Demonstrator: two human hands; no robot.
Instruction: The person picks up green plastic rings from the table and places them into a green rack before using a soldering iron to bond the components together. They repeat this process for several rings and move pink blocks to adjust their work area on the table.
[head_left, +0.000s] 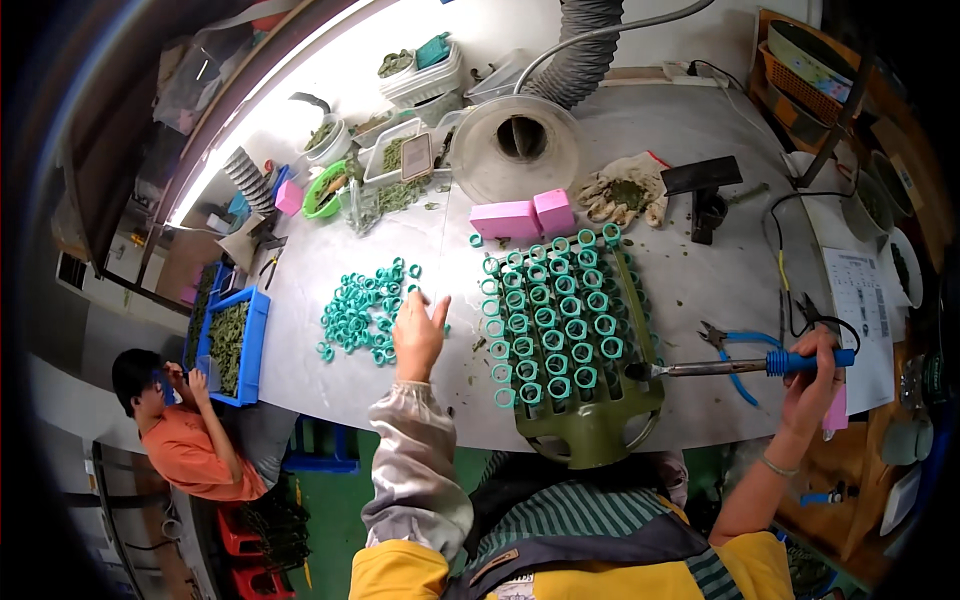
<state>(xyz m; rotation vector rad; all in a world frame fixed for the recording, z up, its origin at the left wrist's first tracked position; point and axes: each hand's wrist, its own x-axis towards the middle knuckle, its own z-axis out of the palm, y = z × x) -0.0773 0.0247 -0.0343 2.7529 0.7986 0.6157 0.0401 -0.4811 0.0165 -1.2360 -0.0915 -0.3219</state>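
My right hand (812,378) is closed round the blue handle of a soldering iron (720,368). Its dark tip points left, at the right edge of an olive-green plastic frame (590,430); I cannot tell whether they touch. Rows of teal rings (540,295) stand on that frame. At the right side of a loose pile of similar rings (362,310), my left hand (418,338) reaches forward, index finger and thumb apart. One ring lies close by the index fingertip, and no ring shows clearly in the hand.
Pink blocks (505,221) and a clear funnel hood (470,150) stand behind the frame. Blue-handled pliers (740,338) lie below the iron's shaft. A stained glove (625,188) and a black stand (703,190) are farther back. A person in orange (195,440) sits left, by a blue crate (250,350).
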